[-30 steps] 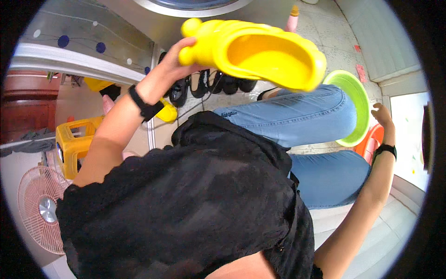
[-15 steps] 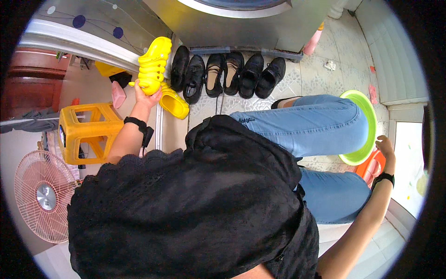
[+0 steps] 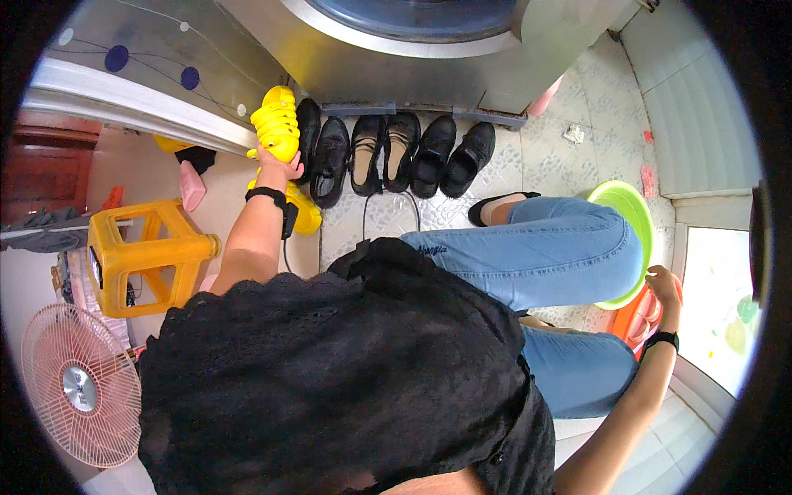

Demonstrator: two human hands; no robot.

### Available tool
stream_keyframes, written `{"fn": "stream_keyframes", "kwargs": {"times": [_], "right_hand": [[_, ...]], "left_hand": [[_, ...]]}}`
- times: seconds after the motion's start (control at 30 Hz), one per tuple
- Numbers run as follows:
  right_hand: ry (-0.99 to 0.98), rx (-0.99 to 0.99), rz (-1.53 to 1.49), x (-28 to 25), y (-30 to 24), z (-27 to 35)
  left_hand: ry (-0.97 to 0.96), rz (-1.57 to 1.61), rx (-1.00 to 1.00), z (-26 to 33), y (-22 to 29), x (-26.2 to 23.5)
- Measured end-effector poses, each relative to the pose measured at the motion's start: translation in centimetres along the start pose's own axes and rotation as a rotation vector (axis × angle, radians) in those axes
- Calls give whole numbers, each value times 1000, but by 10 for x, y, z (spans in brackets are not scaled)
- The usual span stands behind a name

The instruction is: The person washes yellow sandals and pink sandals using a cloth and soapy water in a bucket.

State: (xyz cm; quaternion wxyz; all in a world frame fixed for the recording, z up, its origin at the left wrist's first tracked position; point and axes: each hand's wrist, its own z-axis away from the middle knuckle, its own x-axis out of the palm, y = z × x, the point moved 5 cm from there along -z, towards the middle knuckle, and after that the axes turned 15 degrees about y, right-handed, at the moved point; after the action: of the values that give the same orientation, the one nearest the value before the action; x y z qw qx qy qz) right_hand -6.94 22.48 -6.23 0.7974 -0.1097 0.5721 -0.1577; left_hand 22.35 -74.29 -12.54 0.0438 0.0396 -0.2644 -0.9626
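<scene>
My left hand [image 3: 280,162] is closed around the heel end of a yellow clog [image 3: 277,122], whose toe points toward the washing machine. Its mate, a second yellow clog [image 3: 307,216], lies on the floor, partly covered by my wrist. Directly right of the held clog begins a row of black shoes [image 3: 330,157], set side by side in pairs along the machine's base. Far to the right, my right hand [image 3: 662,285] hangs with loosely bent fingers and nothing visible in it. It is nearest to a lime-green basin [image 3: 647,239] and an orange-red basin [image 3: 631,318].
A silver washing machine [image 3: 396,78] stands beyond the shoes. On the left are a sliding-door track [image 3: 148,107], a yellow plastic stool [image 3: 148,247] and a pink fan [image 3: 81,388]. A thin cable [image 3: 392,195] loops near the shoes. Crumpled paper [image 3: 573,133] lies on the tiles.
The held clog has come slightly right, closer to the row of black shoes. The whole view has shifted, with the floor things lower and further left. My right hand still hangs by the basins.
</scene>
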Motion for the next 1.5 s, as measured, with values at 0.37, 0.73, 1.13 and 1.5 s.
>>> {"fn": "stream_keyframes", "kwargs": {"times": [0.37, 0.73, 1.13, 1.5], "right_hand": [[107, 46, -44, -15, 51, 28], [170, -981, 1398, 13, 15, 20], [470, 445, -74, -51, 58, 132], [121, 958, 31, -47, 215, 213]], "left_hand": [[-255, -737, 43, -43, -42, 62], [-1097, -1547, 1098, 186, -141, 168], [-2194, -1196, 1762, 583, -369, 285], [-2300, -943, 1342, 577, -593, 310]]}}
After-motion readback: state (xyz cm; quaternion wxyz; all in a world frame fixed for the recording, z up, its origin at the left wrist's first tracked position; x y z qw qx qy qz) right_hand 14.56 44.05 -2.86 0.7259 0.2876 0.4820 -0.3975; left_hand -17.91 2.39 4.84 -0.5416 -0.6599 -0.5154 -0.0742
